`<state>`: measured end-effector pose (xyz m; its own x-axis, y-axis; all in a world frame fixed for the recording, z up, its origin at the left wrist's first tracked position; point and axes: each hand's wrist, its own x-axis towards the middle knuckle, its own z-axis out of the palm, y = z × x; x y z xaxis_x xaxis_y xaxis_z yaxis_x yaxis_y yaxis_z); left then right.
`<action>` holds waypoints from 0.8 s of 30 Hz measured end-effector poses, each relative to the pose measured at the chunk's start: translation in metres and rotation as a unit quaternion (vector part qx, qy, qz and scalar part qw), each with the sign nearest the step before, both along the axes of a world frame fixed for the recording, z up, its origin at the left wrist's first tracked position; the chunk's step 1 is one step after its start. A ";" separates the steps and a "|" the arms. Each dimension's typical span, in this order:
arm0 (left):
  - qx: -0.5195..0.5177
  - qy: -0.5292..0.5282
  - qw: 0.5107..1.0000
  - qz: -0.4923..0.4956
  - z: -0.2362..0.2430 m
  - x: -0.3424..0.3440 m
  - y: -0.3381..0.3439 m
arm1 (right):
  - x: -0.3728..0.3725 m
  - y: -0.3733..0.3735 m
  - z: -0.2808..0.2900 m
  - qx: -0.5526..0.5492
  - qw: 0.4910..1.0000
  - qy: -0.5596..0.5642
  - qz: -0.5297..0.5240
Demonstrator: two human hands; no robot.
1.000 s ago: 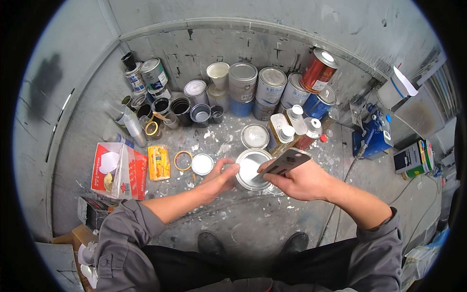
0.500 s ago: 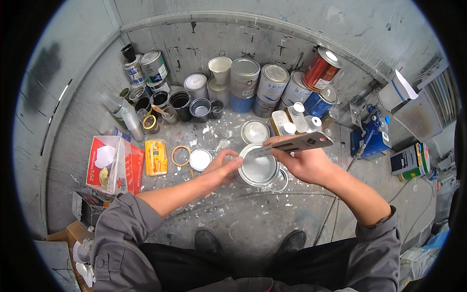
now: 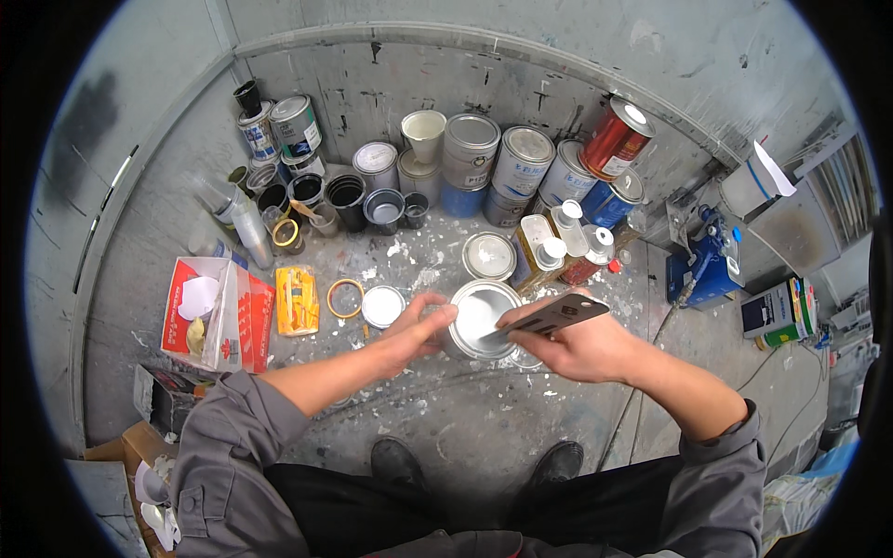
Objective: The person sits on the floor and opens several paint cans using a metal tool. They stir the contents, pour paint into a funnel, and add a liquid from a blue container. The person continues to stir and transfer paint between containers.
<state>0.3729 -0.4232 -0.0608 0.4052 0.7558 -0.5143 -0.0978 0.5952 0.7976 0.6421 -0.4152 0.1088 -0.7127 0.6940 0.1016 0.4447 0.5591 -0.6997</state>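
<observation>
Between my hands sits an open metal paint can (image 3: pixel 476 354) with pale grey-white paint in it. My left hand (image 3: pixel 417 329) grips the can's left side, thumb at the rim and fingers curled against the wall. My right hand (image 3: pixel 588 350) is closed round a flat dark grey stirring stick (image 3: pixel 566 314) with a hole at its upper end. The stick slants down to the left, its lower end inside the can. Just behind stands a closed round tin (image 3: pixel 488 256).
Paint cans (image 3: pixel 471 139), dark cups (image 3: pixel 346 200) and plastic cups line the wall. White-capped tins (image 3: pixel 539 251) stand close behind my right hand. Left are a yellow packet (image 3: pixel 297 302), tape roll (image 3: pixel 345 298), white lid (image 3: pixel 383 307) and red-white box (image 3: pixel 219 316). A blue can (image 3: pixel 704 277) stands right.
The can has shifted slightly left and tilts differently. My right hand has moved left and down with the stick, whose upper end has swung left, uncovering a red tin behind.
</observation>
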 end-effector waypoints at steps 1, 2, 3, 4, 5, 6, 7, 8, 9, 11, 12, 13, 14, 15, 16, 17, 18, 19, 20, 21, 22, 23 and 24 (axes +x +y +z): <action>-0.003 -0.005 1.000 -0.003 0.000 0.001 -0.002 | -0.003 0.000 -0.002 -0.002 1.000 0.015 -0.008; -0.006 -0.009 1.000 -0.006 0.002 0.003 -0.005 | -0.005 0.000 -0.006 -0.006 0.999 0.032 -0.017; -0.010 -0.013 1.000 -0.010 0.003 0.003 -0.007 | -0.006 0.000 -0.008 -0.009 0.998 0.048 -0.025; -0.005 -0.020 1.000 -0.007 0.002 0.003 -0.007 | -0.005 0.003 -0.005 0.002 0.998 0.042 -0.052; 0.001 -0.028 1.000 -0.002 0.001 0.002 -0.005 | -0.002 0.005 -0.004 0.035 0.999 0.013 -0.039; 0.007 -0.036 0.999 0.003 0.000 0.001 -0.004 | 0.002 0.007 -0.004 0.068 0.997 -0.016 -0.027; 0.010 -0.030 1.000 0.002 -0.002 -0.001 -0.003 | 0.004 0.008 -0.003 0.101 0.994 -0.044 -0.014; 0.012 -0.022 1.000 0.002 -0.004 -0.003 -0.003 | 0.002 0.004 0.002 0.076 0.994 -0.072 0.005; 0.013 -0.015 1.000 0.002 -0.006 -0.004 -0.003 | -0.003 -0.001 0.007 0.030 0.998 -0.060 0.006; -0.005 -0.026 1.000 -0.004 -0.003 0.001 -0.010 | -0.011 -0.010 0.013 -0.061 0.998 -0.033 0.006; -0.015 -0.031 0.999 -0.010 -0.001 0.004 -0.012 | -0.008 -0.006 -0.001 -0.016 1.000 0.010 0.001; -0.010 -0.027 0.999 -0.021 -0.002 0.005 -0.011 | -0.004 -0.001 -0.007 0.008 0.999 0.013 -0.031; -0.003 -0.023 0.999 -0.028 -0.003 0.003 -0.008 | -0.003 0.005 -0.004 0.030 0.999 0.008 -0.034; 0.003 -0.019 0.999 -0.034 -0.004 0.001 -0.006 | -0.002 0.009 -0.001 0.051 0.998 0.004 -0.037; 0.001 -0.017 1.000 -0.026 -0.006 -0.002 -0.006 | -0.001 0.008 0.000 0.049 0.998 -0.015 -0.023; 0.000 -0.016 1.000 -0.020 -0.008 -0.004 -0.006 | 0.001 0.005 0.000 0.047 0.998 -0.035 -0.010; -0.002 -0.014 1.000 -0.014 -0.010 -0.005 -0.007 | 0.001 0.002 0.001 0.045 0.997 -0.055 0.002; -0.008 -0.016 1.000 -0.015 -0.012 -0.004 -0.009 | -0.001 -0.002 0.003 0.017 0.999 -0.043 0.003; -0.014 -0.016 1.000 -0.017 -0.011 -0.001 -0.011 | -0.006 -0.007 0.008 -0.012 1.000 -0.029 0.003; -0.021 -0.016 0.999 -0.019 -0.011 0.002 -0.011 | -0.009 -0.011 0.010 -0.041 0.999 -0.015 0.002; -0.017 -0.018 0.999 -0.024 -0.010 0.004 -0.010 | -0.005 -0.007 -0.008 -0.037 0.998 0.045 -0.018; -0.013 -0.020 0.999 -0.027 -0.005 0.005 -0.010 | -0.006 0.003 -0.013 0.018 0.998 0.060 -0.017; -0.010 -0.022 0.999 -0.030 -0.003 0.006 -0.009 | -0.001 0.008 -0.011 0.029 0.998 0.039 -0.026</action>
